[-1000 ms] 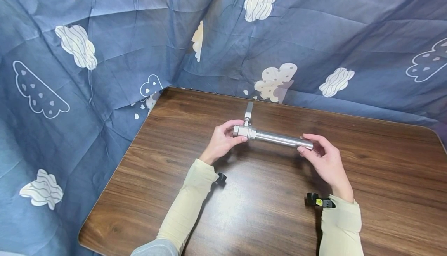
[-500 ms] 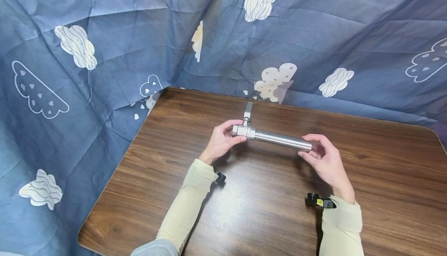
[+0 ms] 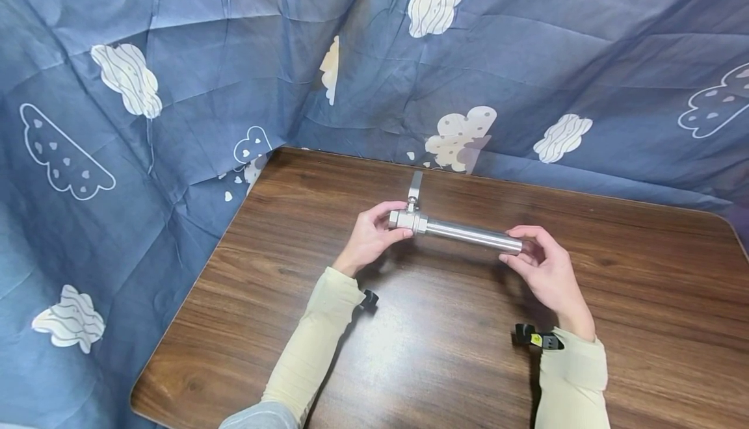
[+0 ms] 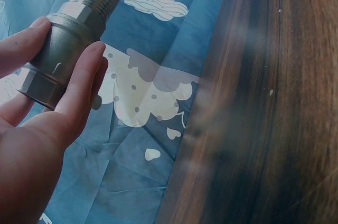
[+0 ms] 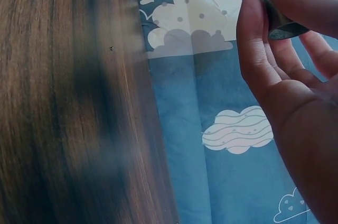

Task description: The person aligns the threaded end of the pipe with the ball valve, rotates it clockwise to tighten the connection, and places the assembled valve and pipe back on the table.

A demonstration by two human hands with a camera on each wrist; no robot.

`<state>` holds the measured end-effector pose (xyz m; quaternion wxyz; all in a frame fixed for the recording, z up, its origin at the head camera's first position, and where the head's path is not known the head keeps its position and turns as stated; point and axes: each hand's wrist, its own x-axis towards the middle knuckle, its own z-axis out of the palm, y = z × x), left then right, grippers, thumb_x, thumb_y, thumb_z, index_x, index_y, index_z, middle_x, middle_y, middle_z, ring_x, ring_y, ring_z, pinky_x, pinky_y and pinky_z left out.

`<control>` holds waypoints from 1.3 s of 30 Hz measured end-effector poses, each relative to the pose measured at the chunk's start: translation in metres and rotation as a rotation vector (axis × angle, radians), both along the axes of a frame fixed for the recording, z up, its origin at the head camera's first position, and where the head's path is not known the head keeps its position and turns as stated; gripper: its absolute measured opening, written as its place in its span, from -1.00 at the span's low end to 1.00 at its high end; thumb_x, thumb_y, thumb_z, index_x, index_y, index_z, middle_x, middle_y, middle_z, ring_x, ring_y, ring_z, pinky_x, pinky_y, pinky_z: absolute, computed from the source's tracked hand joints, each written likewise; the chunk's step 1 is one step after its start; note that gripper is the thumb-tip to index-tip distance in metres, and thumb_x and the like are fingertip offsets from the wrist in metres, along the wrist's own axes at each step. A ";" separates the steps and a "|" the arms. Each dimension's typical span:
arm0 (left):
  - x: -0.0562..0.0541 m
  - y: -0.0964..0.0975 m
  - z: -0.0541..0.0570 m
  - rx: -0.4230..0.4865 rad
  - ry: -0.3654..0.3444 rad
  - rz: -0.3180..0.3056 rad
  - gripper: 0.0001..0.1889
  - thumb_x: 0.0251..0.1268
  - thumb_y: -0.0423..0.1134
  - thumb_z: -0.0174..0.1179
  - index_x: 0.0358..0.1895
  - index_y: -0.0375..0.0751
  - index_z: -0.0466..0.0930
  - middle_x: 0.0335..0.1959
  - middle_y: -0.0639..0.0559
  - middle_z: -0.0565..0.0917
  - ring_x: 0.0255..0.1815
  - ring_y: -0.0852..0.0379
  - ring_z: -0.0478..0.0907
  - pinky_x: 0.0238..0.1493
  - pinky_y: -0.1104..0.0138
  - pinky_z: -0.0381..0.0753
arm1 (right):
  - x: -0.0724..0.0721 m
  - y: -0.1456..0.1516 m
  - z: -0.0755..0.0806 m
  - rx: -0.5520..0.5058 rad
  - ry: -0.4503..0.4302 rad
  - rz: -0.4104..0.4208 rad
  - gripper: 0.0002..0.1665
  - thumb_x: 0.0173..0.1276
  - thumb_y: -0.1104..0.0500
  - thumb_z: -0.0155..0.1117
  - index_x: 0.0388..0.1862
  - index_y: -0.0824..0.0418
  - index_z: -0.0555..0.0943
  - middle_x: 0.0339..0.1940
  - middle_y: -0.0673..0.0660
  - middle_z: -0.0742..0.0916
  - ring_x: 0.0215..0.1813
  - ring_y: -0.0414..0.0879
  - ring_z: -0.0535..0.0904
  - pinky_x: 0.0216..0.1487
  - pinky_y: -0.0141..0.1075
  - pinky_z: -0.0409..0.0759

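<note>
A silver ball valve (image 3: 407, 221) with a flat lever handle (image 3: 415, 186) pointing toward the back is joined to a straight metal pipe (image 3: 471, 235). My left hand (image 3: 370, 238) grips the valve body, thumb on the near side and fingers behind. In the left wrist view the valve's hex end (image 4: 41, 87) sits between thumb and fingers, and threads (image 4: 88, 1) show where the pipe enters. My right hand (image 3: 545, 269) pinches the pipe's far right end between thumb and fingertips. The right wrist view shows that pipe end (image 5: 287, 29) between the fingers.
Under both hands lies a brown wood-grain table (image 3: 445, 351) with rounded corners. A blue curtain (image 3: 363, 91) with cloud prints hangs along its back and left edges. Each wrist wears a black camera mount, the right one (image 3: 538, 338) with a yellow label.
The valve and pipe have shifted very slightly left, and the right hand's fingers have slid toward the pipe's end. Little differs over the last half second.
</note>
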<state>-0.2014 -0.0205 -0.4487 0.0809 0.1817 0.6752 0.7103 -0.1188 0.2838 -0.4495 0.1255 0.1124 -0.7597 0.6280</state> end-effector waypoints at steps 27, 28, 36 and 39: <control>0.001 -0.001 0.001 0.005 -0.012 -0.007 -0.48 0.04 -0.57 0.30 0.16 -0.42 0.47 0.05 -0.37 0.57 -0.15 0.23 0.61 -0.03 0.36 0.67 | 0.003 0.002 0.002 -0.003 -0.021 0.023 -0.47 0.09 0.62 0.28 0.09 0.55 0.43 -0.17 -0.10 0.70 -0.18 -0.40 0.68 -0.23 -0.58 0.64; 0.001 -0.001 0.002 0.004 -0.012 -0.007 -0.48 0.04 -0.57 0.30 0.16 -0.42 0.47 0.05 -0.37 0.57 -0.15 0.23 0.61 -0.03 0.36 0.67 | 0.003 0.002 0.002 -0.003 -0.023 0.023 -0.47 0.09 0.62 0.28 0.09 0.54 0.44 -0.18 -0.10 0.70 -0.18 -0.39 0.68 -0.23 -0.58 0.64; 0.001 -0.001 0.001 -0.005 -0.017 -0.004 -0.49 0.05 -0.55 0.31 0.16 -0.39 0.48 0.05 -0.36 0.57 -0.15 0.22 0.61 -0.03 0.37 0.66 | 0.003 0.002 0.003 0.000 -0.034 0.017 -0.46 0.10 0.60 0.29 0.11 0.52 0.44 -0.19 -0.11 0.71 -0.19 -0.40 0.68 -0.24 -0.58 0.64; 0.000 0.000 0.001 -0.006 -0.019 -0.004 -0.49 0.06 -0.55 0.30 0.16 -0.39 0.48 0.06 -0.35 0.57 -0.14 0.21 0.61 -0.03 0.36 0.66 | 0.003 0.002 0.001 0.015 -0.034 0.002 -0.45 0.10 0.60 0.30 0.11 0.52 0.44 -0.20 -0.13 0.71 -0.20 -0.41 0.68 -0.25 -0.58 0.64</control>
